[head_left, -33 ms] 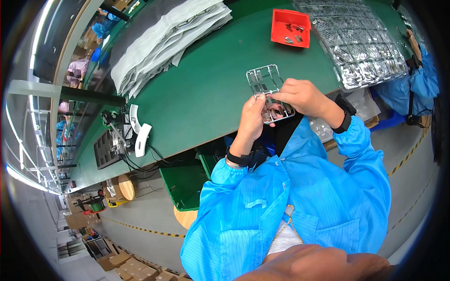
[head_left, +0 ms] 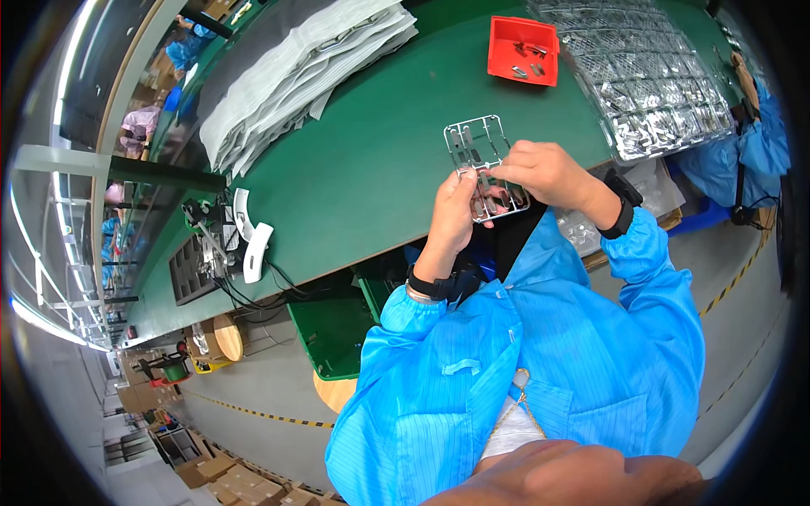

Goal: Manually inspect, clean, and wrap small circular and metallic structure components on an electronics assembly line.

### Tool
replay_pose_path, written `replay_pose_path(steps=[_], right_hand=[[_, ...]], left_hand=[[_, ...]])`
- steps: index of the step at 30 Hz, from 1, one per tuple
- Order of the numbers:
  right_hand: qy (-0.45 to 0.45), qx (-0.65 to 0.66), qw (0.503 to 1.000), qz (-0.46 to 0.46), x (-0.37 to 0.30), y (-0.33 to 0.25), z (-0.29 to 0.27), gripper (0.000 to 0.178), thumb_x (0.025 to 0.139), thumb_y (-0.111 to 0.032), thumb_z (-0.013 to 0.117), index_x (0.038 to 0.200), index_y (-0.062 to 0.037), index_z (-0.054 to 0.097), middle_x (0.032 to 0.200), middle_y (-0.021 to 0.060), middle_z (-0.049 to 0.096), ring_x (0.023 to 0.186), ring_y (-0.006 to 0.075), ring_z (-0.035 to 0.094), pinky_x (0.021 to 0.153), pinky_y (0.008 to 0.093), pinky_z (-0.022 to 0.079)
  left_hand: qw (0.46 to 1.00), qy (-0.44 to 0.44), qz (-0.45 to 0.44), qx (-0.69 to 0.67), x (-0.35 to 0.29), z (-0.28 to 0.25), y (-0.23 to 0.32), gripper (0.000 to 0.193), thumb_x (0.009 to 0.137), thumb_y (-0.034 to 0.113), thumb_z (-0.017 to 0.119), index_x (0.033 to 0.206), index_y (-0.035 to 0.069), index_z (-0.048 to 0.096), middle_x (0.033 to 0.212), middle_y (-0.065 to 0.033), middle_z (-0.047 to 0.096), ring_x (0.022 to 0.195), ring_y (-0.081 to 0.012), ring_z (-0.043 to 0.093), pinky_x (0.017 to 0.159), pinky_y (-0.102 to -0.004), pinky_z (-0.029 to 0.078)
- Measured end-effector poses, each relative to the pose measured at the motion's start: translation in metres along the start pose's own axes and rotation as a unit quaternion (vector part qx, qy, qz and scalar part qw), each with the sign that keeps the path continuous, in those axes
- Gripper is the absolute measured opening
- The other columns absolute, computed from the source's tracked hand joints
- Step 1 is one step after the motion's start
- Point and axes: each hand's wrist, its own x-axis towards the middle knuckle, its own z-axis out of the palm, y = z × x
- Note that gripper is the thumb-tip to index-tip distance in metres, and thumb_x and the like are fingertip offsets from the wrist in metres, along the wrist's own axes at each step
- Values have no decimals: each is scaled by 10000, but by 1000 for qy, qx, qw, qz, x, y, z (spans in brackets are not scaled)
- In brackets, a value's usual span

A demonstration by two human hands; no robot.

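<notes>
A shiny silver sprue frame [head_left: 467, 135] with several small elongated parts in it is held tilted above the green bench's near edge. My left hand [head_left: 452, 211] is closed around its near left side, thumb on top and fingertips showing underneath through the gaps. From the right, my right hand [head_left: 553, 175] reaches over the frame, its thumb and forefinger pinched at the middle bars. Exactly which piece lies between those fingertips is hidden. Beyond the frame stands a red bin [head_left: 503, 38] with several small dark and silver pieces [head_left: 530, 52] inside.
Clear compartment trays [head_left: 650, 93] of silver parts lie at the right. A stack of white sheets [head_left: 295, 84] sits far left on the green bench [head_left: 380, 160]. Nearer left are a small device with cables [head_left: 215, 240] and white curved pieces [head_left: 257, 251]. A co-worker's blue sleeve [head_left: 764, 135] shows at far right.
</notes>
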Motion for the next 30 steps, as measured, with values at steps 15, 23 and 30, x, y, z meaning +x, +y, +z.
replay_pose_path(steps=[15, 23, 30], right_hand=[[85, 107, 987, 87, -12, 3, 16, 366, 723, 17, 671, 1079, -30, 602, 987, 95, 615, 901, 245, 591, 731, 298, 508], [141, 526, 727, 418, -17, -6, 32, 413, 831, 13, 580, 1234, 23, 489, 934, 70, 631, 771, 99, 600, 720, 228, 494], [112, 542, 714, 428, -20, 0, 31, 286, 846, 3, 544, 1131, 32, 559, 953, 86, 636, 794, 105, 600, 717, 240, 501]], left_hand=[[997, 36, 49, 39, 5, 6, -3, 323, 997, 304, 384, 1138, 31, 482, 855, -124, 652, 632, -175, 655, 442, -240, 478], [976, 24, 186, 107, 3, 10, -10, 299, 1002, 263, 385, 1151, 19, 472, 882, -101, 625, 640, -148, 645, 505, -223, 502], [978, 11, 166, 129, 1, 9, -9, 282, 1002, 246, 380, 1138, 18, 473, 892, -106, 625, 640, -159, 644, 509, -222, 503]])
